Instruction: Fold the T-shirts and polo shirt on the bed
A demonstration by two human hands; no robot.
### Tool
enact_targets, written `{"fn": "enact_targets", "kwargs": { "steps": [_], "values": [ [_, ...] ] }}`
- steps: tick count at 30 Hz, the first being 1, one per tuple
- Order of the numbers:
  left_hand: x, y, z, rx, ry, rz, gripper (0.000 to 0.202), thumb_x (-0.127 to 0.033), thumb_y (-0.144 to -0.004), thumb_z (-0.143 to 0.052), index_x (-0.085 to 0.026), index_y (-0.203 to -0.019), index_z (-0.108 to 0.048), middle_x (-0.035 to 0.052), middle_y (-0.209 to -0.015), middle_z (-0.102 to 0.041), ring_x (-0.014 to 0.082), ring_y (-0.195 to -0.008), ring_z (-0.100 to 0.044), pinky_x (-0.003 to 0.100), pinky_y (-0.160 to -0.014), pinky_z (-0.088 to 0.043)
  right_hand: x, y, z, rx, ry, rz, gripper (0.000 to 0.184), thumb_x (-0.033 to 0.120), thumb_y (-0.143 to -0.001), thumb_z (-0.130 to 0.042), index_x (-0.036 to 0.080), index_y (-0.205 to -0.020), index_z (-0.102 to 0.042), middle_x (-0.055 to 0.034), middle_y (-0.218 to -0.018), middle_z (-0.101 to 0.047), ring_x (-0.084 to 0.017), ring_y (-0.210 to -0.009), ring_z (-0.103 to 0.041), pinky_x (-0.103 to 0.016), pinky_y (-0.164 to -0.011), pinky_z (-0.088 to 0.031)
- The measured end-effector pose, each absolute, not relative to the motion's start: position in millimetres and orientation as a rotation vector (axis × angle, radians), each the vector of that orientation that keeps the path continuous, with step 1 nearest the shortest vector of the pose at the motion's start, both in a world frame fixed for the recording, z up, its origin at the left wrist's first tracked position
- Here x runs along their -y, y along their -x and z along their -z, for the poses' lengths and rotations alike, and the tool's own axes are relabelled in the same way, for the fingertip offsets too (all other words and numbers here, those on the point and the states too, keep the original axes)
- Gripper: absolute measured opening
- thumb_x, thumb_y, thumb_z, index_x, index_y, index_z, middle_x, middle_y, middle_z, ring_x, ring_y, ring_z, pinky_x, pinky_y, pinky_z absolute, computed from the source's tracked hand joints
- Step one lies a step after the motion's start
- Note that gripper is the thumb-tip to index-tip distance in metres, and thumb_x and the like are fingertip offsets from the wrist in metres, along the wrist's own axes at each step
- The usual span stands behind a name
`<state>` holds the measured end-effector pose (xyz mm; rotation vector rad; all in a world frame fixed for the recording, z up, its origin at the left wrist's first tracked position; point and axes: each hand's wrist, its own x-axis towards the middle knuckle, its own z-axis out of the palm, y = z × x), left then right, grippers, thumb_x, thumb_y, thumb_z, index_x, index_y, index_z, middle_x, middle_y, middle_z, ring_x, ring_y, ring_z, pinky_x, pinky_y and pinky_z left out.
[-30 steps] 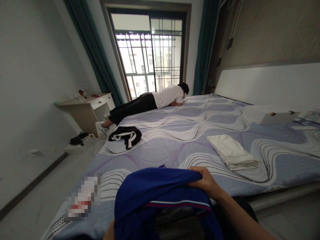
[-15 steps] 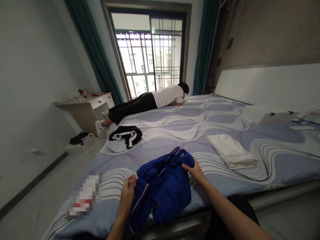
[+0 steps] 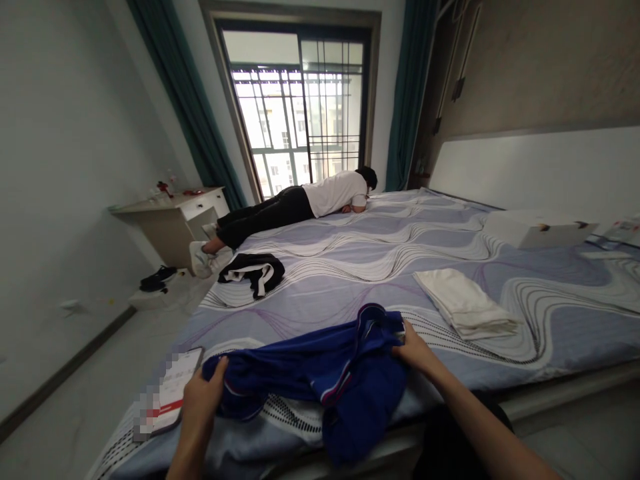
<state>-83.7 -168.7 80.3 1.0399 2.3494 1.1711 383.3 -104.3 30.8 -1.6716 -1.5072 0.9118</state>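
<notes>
A blue shirt with red-and-white striped trim stretches between my two hands at the near edge of the bed. My left hand is closed on its left end, thumb on top. At the other end, my right hand grips the cloth by the bunched, striped part. The shirt's lower right portion hangs in loose folds over the bed's edge. Beside my left hand lies a phone, partly pixelated. A folded white cloth rests on the bed beyond my right hand.
On the patterned bedsheet lies a black-and-white garment. A person lies face down across the far side of the bed. There is a white box at the right, and a desk stands at the left.
My left hand has moved left and now grips the shirt's end. My right hand has shifted slightly right. The bunched shirt has been pulled out wide between them.
</notes>
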Motion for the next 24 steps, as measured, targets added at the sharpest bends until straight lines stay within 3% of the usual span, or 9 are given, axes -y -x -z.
{"fn": "enact_targets", "kwargs": {
  "steps": [2, 4, 7, 9, 12, 16, 18, 21, 24],
  "values": [
    [171.5, 81.2, -85.6, -2.493, -1.219, -1.176, 0.052, -0.048, -0.075, -0.055, -0.013, -0.112, -0.066, 0.0153, -0.101, -0.068, 0.0351, -0.101, -0.064, 0.052, -0.094, -0.05, 102.2, -387.3, -35.4, 1.623, 1.811, -0.692, 0.101, 0.021, -0.062, -0.068, 0.017, -0.155, -0.029, -0.0156, -0.124, -0.065, -0.035, -0.116, -0.061, -0.047, -0.101, -0.045],
    [177.7, 58.9, -86.6, -2.428, -1.603, -1.244, 0.051, -0.043, -0.079, -0.052, -0.016, -0.12, -0.064, 0.0162, -0.116, -0.064, 0.0337, -0.115, -0.058, 0.052, -0.105, -0.044, 98.3, -378.4, -43.0, 1.76, 1.817, -0.474, 0.101, 0.025, -0.065, -0.069, 0.018, -0.156, -0.027, -0.0198, -0.146, -0.047, -0.037, -0.136, -0.043, -0.051, -0.11, -0.035],
    [190.3, 10.6, -76.8, -1.759, -2.169, -0.904, 0.051, -0.042, -0.08, -0.058, -0.024, -0.127, -0.063, 0.0122, -0.133, -0.059, 0.0288, -0.128, -0.053, 0.043, -0.112, -0.04, 91.1, -353.2, -56.2, 2.046, 1.651, -0.388, 0.101, 0.033, -0.067, -0.074, 0.028, -0.156, -0.028, -0.0133, -0.164, -0.02, -0.037, -0.151, -0.011, -0.062, -0.117, -0.015],
    [195.4, -15.2, -63.9, -1.44, -2.245, -0.599, 0.068, -0.04, -0.072, -0.071, -0.028, -0.137, -0.057, 0.0094, -0.143, -0.056, 0.0301, -0.135, -0.049, 0.046, -0.115, -0.037, 86.1, -337.8, -62.1, 2.218, 1.494, -0.443, 0.089, 0.037, -0.066, -0.078, 0.031, -0.148, -0.043, -0.0098, -0.164, -0.024, -0.038, -0.152, -0.005, -0.069, -0.114, -0.004],
    [192.1, -30.5, -45.5, -1.476, -2.185, -0.59, 0.063, -0.033, -0.07, -0.073, -0.028, -0.132, -0.062, 0.0101, -0.142, -0.058, 0.033, -0.135, -0.049, 0.055, -0.118, -0.03, 75.8, -326.7, -63.1, 2.243, 1.358, -0.619, 0.059, 0.038, -0.068, -0.079, 0.027, -0.124, -0.064, -0.01, -0.149, -0.05, -0.038, -0.146, -0.028, -0.07, -0.114, -0.004],
    [179.0, -23.7, -44.9, -1.459, -2.007, -0.807, 0.037, -0.034, -0.08, -0.064, -0.023, -0.114, -0.073, 0.0112, -0.125, -0.069, 0.0294, -0.121, -0.061, 0.045, -0.108, -0.044, 57.0, -332.2, -61.2, 1.963, 1.531, -0.87, 0.079, 0.027, -0.054, -0.085, 0.021, -0.129, -0.061, -0.0102, -0.128, -0.066, -0.03, -0.119, -0.06, -0.046, -0.109, -0.037],
    [176.8, -20.4, -54.3, -1.406, -1.918, -0.812, 0.037, -0.038, -0.079, -0.064, -0.022, -0.111, -0.073, 0.0104, -0.117, -0.073, 0.0289, -0.114, -0.064, 0.042, -0.103, -0.048, 51.3, -338.0, -65.8, 1.929, 1.662, -0.932, 0.064, 0.023, -0.053, -0.083, 0.019, -0.115, -0.07, -0.0073, -0.112, -0.073, -0.028, -0.106, -0.066, -0.038, -0.096, -0.046],
    [183.3, -15.6, -71.6, -1.416, -1.825, -0.783, 0.033, -0.041, -0.079, -0.063, -0.02, -0.102, -0.075, 0.0093, -0.102, -0.075, 0.0281, -0.101, -0.067, 0.041, -0.095, -0.053, 58.4, -346.8, -83.6, 1.974, 1.759, -0.976, 0.021, 0.024, -0.054, -0.082, 0.018, -0.073, -0.074, -0.003, -0.073, -0.073, -0.028, -0.084, -0.069, -0.034, -0.081, -0.05],
    [200.6, -1.6, -89.2, -1.415, -1.763, -0.795, 0.032, -0.041, -0.075, -0.064, -0.023, -0.098, -0.077, 0.0059, -0.09, -0.075, 0.027, -0.092, -0.068, 0.04, -0.088, -0.055, 88.9, -359.0, -115.7, 2.102, 1.588, -1.178, 0.018, 0.027, -0.056, -0.082, 0.02, -0.071, -0.075, -0.0001, -0.072, -0.073, -0.026, -0.079, -0.069, -0.031, -0.076, -0.05]
  ]
}}
